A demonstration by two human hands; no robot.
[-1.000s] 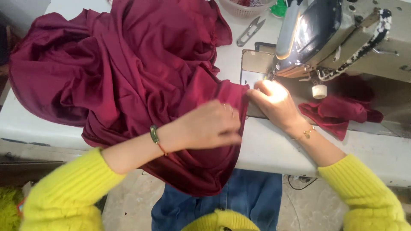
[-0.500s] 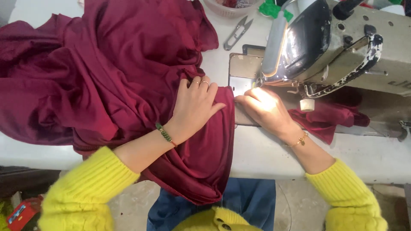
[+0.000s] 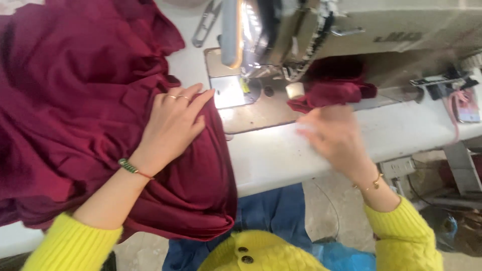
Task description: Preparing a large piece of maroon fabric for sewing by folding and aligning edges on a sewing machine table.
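The left hand (image 3: pixel 173 125) lies flat, fingers (image 3: pixel 193 100) spread and palm down, pressing the maroon fabric (image 3: pixel 75 115) just left of the sewing machine (image 3: pixel 321 35) needle plate (image 3: pixel 228 93), the cloth's edge running under the fingertips toward the near table edge. The right hand (image 3: pixel 334 138) hovers blurred over the white table (image 3: pixel 281 155), open and holding nothing, apart from the cloth; the left is much the nearer, with a second maroon piece (image 3: pixel 331 93) behind the machine

Head camera looks steeply down, close over the sewing table (image 3: pixel 281 150).
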